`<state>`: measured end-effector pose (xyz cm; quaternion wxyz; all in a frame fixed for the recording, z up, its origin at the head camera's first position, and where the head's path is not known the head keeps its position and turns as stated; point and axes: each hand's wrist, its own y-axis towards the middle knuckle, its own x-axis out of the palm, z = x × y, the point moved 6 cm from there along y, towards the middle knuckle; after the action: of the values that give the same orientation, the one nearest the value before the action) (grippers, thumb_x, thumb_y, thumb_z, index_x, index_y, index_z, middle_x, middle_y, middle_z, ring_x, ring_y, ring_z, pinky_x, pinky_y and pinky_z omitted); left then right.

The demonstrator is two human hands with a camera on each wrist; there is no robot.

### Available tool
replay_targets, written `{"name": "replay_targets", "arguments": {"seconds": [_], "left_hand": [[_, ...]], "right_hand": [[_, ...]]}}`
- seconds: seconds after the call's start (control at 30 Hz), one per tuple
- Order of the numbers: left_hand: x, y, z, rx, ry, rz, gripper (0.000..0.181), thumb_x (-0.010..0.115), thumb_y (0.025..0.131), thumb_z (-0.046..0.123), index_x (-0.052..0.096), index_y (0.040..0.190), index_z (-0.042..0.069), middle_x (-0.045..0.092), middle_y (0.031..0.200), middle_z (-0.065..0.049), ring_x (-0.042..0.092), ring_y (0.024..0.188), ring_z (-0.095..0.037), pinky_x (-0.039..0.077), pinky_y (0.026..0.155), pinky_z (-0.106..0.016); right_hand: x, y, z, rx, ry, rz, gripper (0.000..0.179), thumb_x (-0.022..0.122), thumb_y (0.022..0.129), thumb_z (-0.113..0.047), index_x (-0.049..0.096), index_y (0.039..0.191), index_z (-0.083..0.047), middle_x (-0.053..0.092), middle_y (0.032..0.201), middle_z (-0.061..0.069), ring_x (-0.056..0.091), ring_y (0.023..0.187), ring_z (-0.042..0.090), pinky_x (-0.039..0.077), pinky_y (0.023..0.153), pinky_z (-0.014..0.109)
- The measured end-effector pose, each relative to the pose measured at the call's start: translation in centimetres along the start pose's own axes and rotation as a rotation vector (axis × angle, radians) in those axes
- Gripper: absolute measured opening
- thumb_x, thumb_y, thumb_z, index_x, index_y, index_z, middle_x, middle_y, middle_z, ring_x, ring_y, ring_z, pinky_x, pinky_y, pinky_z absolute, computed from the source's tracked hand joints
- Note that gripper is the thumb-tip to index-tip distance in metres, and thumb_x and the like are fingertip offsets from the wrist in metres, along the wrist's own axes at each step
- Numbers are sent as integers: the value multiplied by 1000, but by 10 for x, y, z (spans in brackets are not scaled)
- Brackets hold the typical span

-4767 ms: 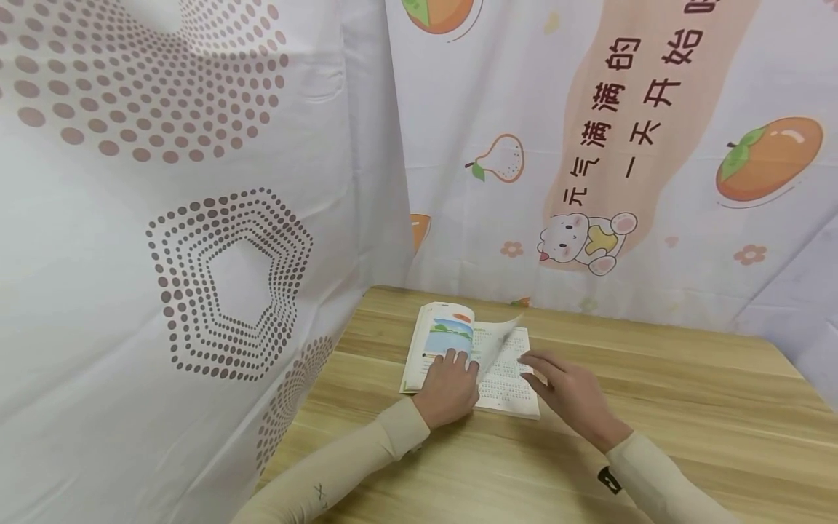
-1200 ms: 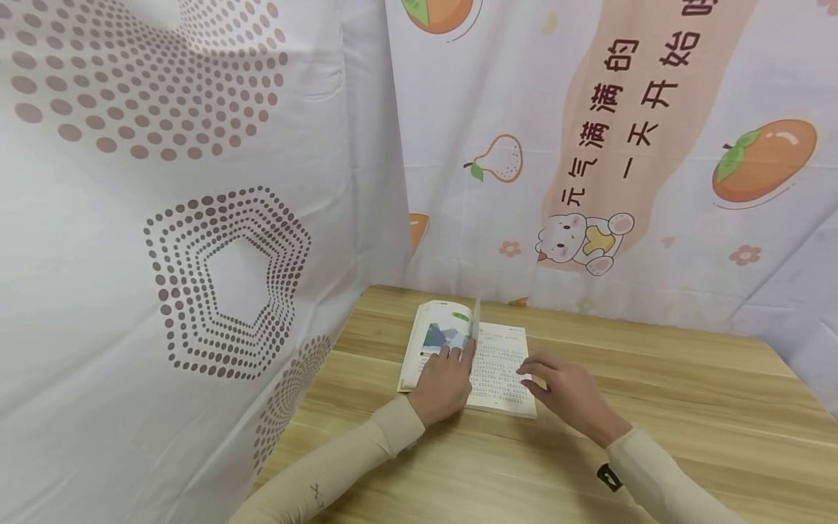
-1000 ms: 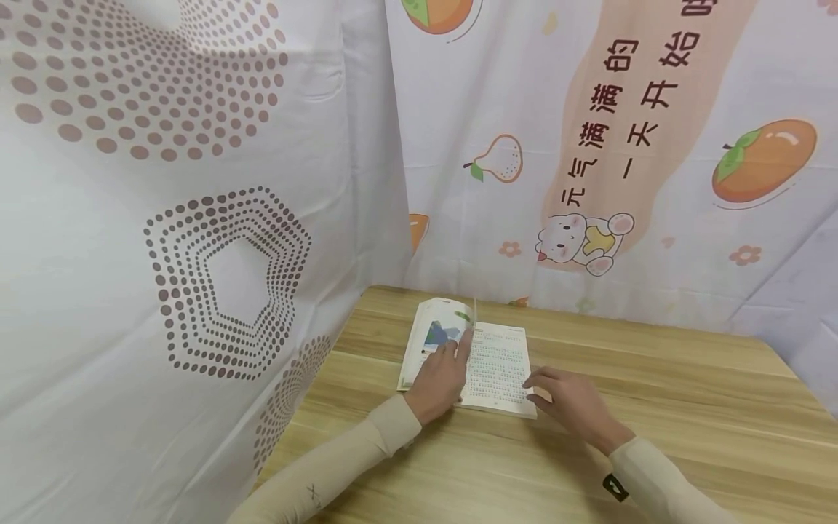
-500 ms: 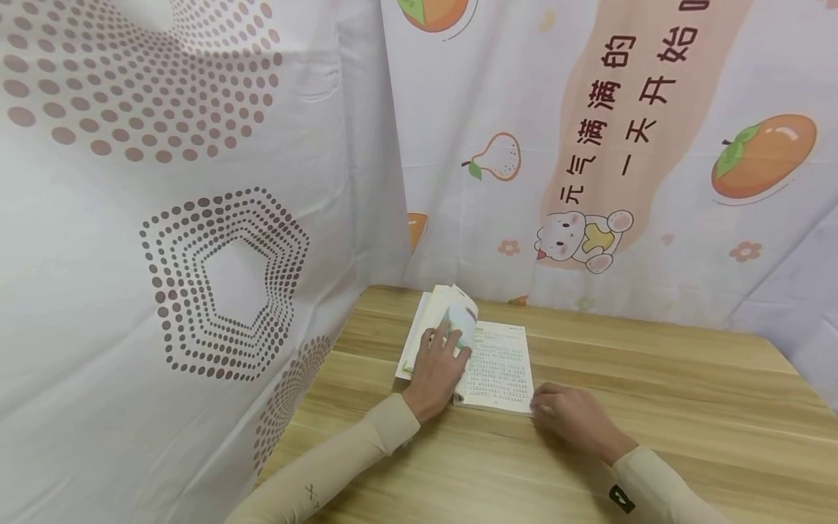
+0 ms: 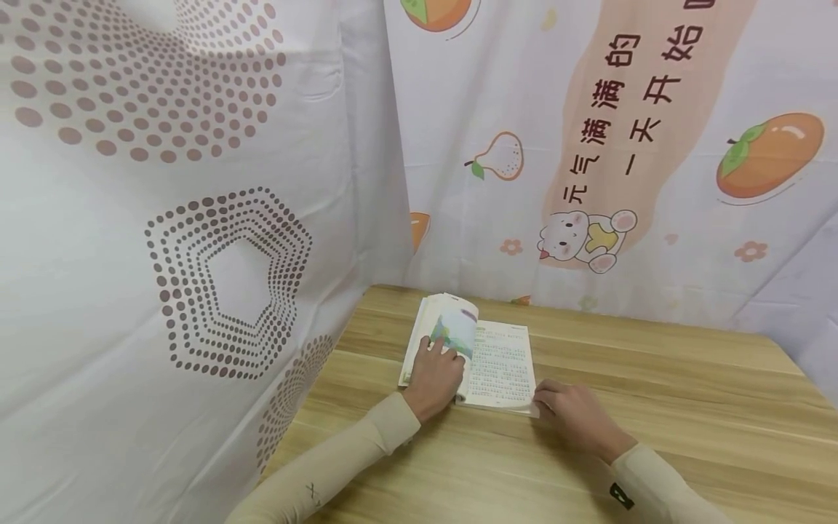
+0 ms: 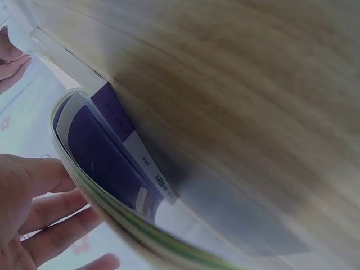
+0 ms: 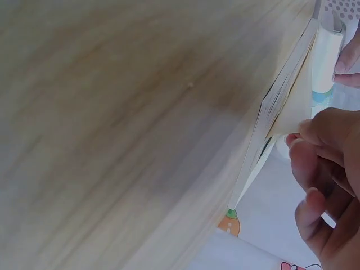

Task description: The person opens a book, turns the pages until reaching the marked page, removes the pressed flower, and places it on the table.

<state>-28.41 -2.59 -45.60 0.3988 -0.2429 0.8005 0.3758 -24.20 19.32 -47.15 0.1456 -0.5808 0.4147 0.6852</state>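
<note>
An open book (image 5: 500,364) lies on the wooden table, its left page (image 5: 455,331) showing a coloured picture and its right side lines of print. My left hand (image 5: 433,377) rests on the left pages with its fingers spread; in the left wrist view these fingers (image 6: 59,225) lie against the curved stack of pages (image 6: 112,211), above the purple spine (image 6: 115,112). My right hand (image 5: 576,413) is at the lower right corner of the book. Seen from the right wrist, its thumb and forefinger pinch the lifted corner of a page (image 7: 295,107).
The wooden tabletop (image 5: 681,378) stretches to the right of the book. A white curtain with dotted patterns (image 5: 229,284) hangs close on the left. Behind the table hangs a cloth (image 5: 458,211) printed with fruit and characters.
Earlier a page stood raised at the left hand; it has gone over to the left. The left hand slid left onto the pages. My right hand moved down to the lower corner and lifts it.
</note>
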Motion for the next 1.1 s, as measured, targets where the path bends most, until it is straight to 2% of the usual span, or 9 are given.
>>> {"name": "replay_targets", "arguments": {"seconds": [0.1,0.17,0.3,0.47,0.6,0.73,0.87,0.97,1.1], "left_hand": [[2,-2,1,12,-39,4,10,76,94,28,80,96,19,75,92,5,64,88,-17,54,82,-37],[2,-2,3,25,-76,13,9,75,95,23,79,99,17,75,94,3,63,84,-15,54,73,-30],[3,-4,6,45,-136,5,8,73,96,18,78,102,15,75,99,2,62,82,-13,50,65,-25],[6,-3,8,54,-160,1,9,73,97,17,78,103,14,74,99,1,61,80,-13,50,63,-23],[6,-1,9,82,-134,21,10,74,95,19,79,102,13,74,97,1,62,79,-13,52,62,-22],[4,0,9,89,-118,68,19,70,97,30,79,92,14,72,88,2,60,73,-12,51,57,-21],[3,0,10,74,-144,108,47,59,100,54,75,78,16,69,81,1,60,70,-14,51,55,-23],[5,-1,11,65,-139,91,65,48,96,72,72,75,16,67,81,1,61,70,-15,52,54,-25],[7,-1,14,55,-130,31,72,46,89,83,72,79,17,66,87,1,59,74,-16,50,53,-26]], "right_hand": [[-1,1,0,6,15,14,10,84,82,-6,77,88,-9,71,93,-2,67,74,10,56,61,28],[-2,2,1,17,26,23,11,85,81,-5,77,86,-11,71,92,-4,66,72,8,55,61,28],[-3,2,3,27,41,28,14,86,79,-5,77,82,-15,71,91,-7,66,73,6,55,60,26],[-6,4,5,51,56,51,16,87,78,-6,76,81,-18,72,86,-9,68,74,6,56,62,26],[-13,10,7,80,74,90,16,87,78,-5,77,83,-17,72,84,-11,68,75,5,57,64,27],[-20,15,5,53,53,131,16,87,78,-5,77,85,-15,72,87,-9,67,73,5,55,61,26],[-26,18,1,-7,12,191,18,89,75,-5,76,84,-14,73,90,-6,66,68,5,52,55,23],[-31,21,-3,-44,14,234,20,89,74,-3,76,85,-12,73,92,-5,66,67,5,50,52,20],[-37,25,-8,-84,26,271,21,89,73,-2,76,87,-11,72,94,-4,66,66,5,49,52,20]]}}
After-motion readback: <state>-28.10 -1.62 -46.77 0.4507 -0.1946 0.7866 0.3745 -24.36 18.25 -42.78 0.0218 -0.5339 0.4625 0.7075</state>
